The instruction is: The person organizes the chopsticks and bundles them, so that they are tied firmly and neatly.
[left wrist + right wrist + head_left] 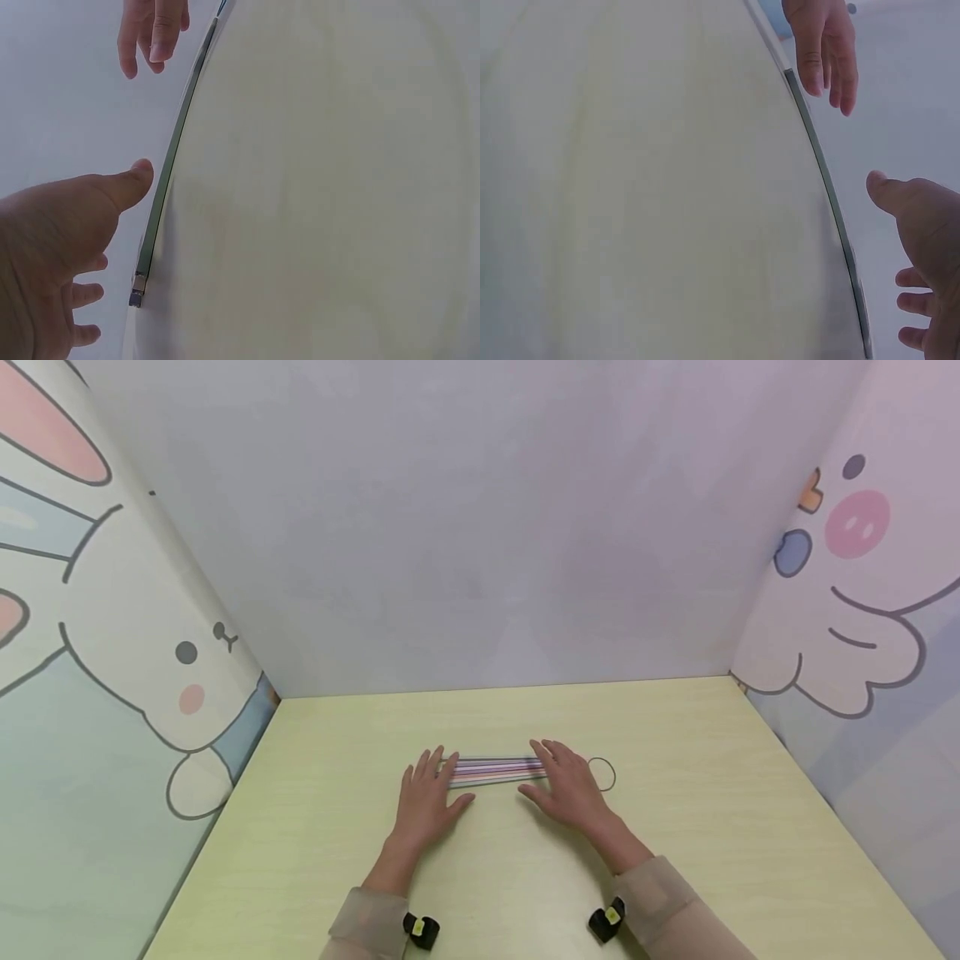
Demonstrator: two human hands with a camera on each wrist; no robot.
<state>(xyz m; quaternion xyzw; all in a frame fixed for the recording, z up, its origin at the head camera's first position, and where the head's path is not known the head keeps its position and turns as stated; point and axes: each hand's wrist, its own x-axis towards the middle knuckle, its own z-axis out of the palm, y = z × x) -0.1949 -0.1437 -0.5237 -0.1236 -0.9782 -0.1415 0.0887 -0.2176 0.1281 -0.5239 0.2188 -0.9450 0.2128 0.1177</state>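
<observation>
Slim parallel strips (497,771) in grey, purple, orange and pale green lie side by side on the table (495,877); their exact kind cannot be told. A thin dark loop (615,774) shows past their right end. My left hand (426,797) is at the left end of the strips, fingers extended and thumb apart. At the right end is my right hand (567,787), with its fingers also extended and covering part of them. In the left wrist view, the nearest strip (169,161) looks dark green with a metallic end. Whether either hand touches the strips cannot be told.
A grey back wall (495,527) rises behind the table. Side panels with a cartoon rabbit (150,635) and a cartoon pig (885,593) stand left and right. Small black devices (423,932) are at the sleeve cuffs.
</observation>
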